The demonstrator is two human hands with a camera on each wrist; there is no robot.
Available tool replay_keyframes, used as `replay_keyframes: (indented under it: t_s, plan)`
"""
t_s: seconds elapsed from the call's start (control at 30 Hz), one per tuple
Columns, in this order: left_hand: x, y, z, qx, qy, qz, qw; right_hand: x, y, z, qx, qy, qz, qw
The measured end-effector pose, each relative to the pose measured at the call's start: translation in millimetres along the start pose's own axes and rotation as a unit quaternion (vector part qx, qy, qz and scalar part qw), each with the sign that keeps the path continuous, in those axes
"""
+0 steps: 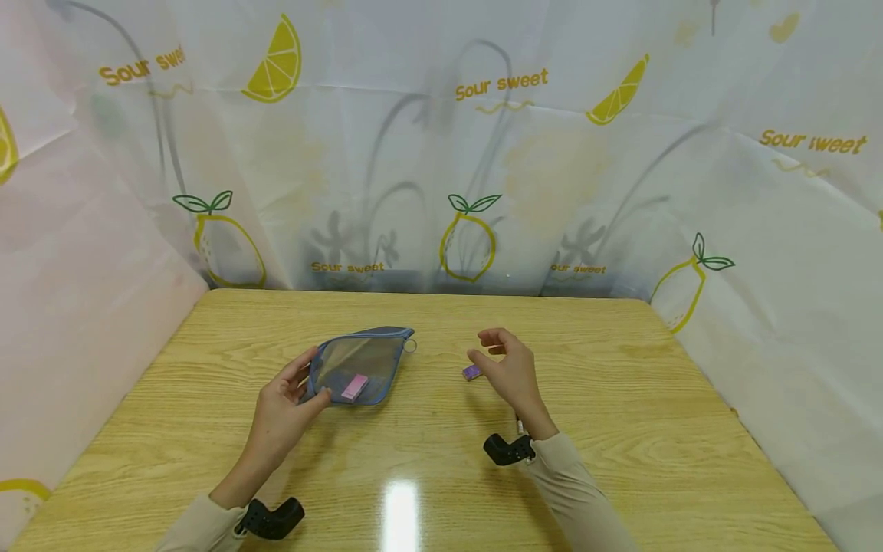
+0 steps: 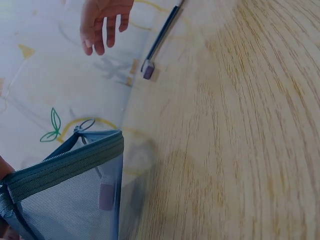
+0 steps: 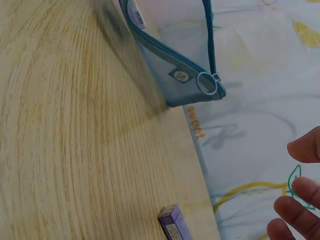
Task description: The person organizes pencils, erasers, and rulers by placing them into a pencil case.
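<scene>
My left hand (image 1: pixel 281 410) grips the left end of a blue mesh zip pouch (image 1: pixel 386 360), thumb on the near side and fingers behind. The pouch's zipped mouth gapes, and a ring pull (image 3: pixel 207 83) hangs at its far corner. A small pink block (image 1: pixel 355 388), like a boxed eraser, shows through the mesh. To the right, my right hand (image 1: pixel 513 376) hovers with thumb and fingers apart, holding nothing. Just left of it on the table lies a purple block (image 1: pixel 472 372) of similar shape, partly hidden by the hand in the head view. A dark pencil-like stick (image 2: pixel 162 32) lies beside that block.
The wooden table (image 1: pixel 621 383) ends at a white lemon-printed curtain (image 1: pixel 552 169) along the back and both sides. Black wrist cameras (image 1: pixel 274 519) sit on both forearms. A light reflection shines on the table's front middle.
</scene>
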State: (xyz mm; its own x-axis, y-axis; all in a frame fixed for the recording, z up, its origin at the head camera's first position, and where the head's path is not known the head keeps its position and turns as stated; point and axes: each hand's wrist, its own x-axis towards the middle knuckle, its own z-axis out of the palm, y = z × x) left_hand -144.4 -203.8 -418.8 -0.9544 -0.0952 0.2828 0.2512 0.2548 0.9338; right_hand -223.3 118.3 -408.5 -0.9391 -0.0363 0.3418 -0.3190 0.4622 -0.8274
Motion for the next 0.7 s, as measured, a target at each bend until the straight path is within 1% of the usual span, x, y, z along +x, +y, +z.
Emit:
replay_keyframes:
  t_s: [0.17, 0.47, 0.7]
  plan:
    - [0.5, -1.0, -0.6, -0.011, 0.0, -0.003, 0.9999, 0.3, 7, 3, -0.005, -0.005, 0.008, 0.9999]
    - [0.3, -1.3, -0.6, -0.034, -0.006, 0.003, 0.9994, 0.5, 12, 4, -0.007, -0.009, 0.025, 0.9996]
    - [-0.8, -0.8, -1.2, -0.039, -0.007, 0.0, 0.9992, 0.2, 16, 6, -0.017, -0.01, 0.035, 0.9992]
